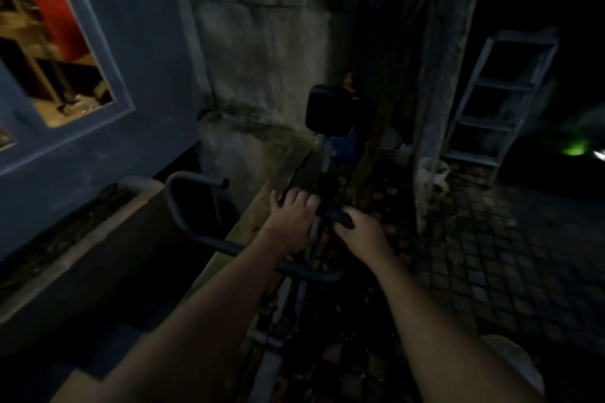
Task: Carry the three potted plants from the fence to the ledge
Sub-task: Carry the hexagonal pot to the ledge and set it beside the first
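At the centre of a dim yard, both bare hands are reaching onto an exercise machine (322, 154). The left hand (292, 218) is lying over the frame with its fingers curled loosely, the grip looking half closed (hard to say in this gloom whether it is truly clamping anything). The right hand (361, 232) is wrapping snugly round a dark handle (340, 217), grip closed on it. A curved grey handlebar (193, 206) is sweeping out toward nine o'clock, and a black square pad (330, 109) is standing upright at twelve o'clock. Out at ten o'clock a lit window (49, 42) is glowing in the blue wall; a ladder (501, 98) is leaning at two o'clock. A concrete ledge (108, 232) is running along at eight o'clock. The potted plants: I cannot tell where they are.
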The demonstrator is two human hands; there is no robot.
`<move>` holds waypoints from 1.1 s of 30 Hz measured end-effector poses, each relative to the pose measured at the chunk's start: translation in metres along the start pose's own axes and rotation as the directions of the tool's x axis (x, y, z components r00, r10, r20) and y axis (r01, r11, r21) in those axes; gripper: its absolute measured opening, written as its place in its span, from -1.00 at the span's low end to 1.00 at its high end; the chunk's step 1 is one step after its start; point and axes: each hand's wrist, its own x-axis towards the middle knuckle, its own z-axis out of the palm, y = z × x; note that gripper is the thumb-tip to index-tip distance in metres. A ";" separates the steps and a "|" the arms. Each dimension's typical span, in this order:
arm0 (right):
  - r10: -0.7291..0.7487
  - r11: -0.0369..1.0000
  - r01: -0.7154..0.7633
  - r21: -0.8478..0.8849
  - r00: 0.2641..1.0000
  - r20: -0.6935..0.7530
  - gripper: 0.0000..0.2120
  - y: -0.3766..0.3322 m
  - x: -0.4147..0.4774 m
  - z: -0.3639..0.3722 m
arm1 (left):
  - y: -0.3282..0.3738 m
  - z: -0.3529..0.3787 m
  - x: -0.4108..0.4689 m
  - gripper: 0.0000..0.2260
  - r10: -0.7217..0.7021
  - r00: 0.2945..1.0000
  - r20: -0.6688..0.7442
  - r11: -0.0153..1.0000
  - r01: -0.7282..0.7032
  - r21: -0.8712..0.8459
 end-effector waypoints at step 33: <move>-0.182 0.983 0.182 -0.005 0.982 -0.050 -0.36 0.355 0.275 -0.343 | 0.271 -0.053 0.410 -0.52 0.093 0.968 -0.232 0.821 -0.207 -0.533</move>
